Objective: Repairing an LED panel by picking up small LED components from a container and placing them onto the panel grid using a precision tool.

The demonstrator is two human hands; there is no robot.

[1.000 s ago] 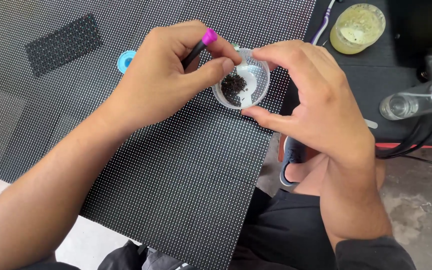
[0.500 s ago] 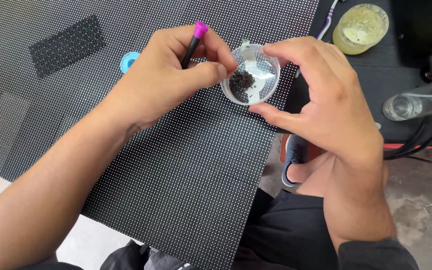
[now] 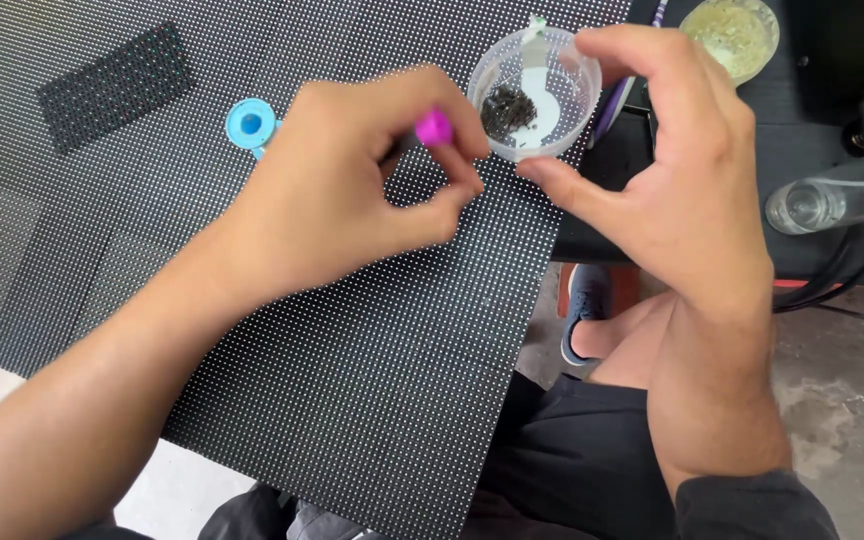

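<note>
My left hand (image 3: 352,190) is closed around a thin dark tool with a bright pink end (image 3: 434,128), its knuckles resting over a large black dotted panel (image 3: 332,380). Just right of it stands a small clear round cup (image 3: 537,95) holding a pile of tiny dark bits and a white strip. My right hand (image 3: 672,190) curls around the cup, thumb at its near rim and fingers at its far right side.
A blue ring-shaped object (image 3: 250,124) lies on the panel left of my left hand. A smaller dark dotted piece (image 3: 117,88) sits at the upper left. A round container of yellowish stuff (image 3: 737,30) and a clear glass bottle (image 3: 832,205) are at the right.
The cup and my right hand have shifted up and to the right. My left hand has drawn away from the cup, and the pink tool end now points toward the cup rim.
</note>
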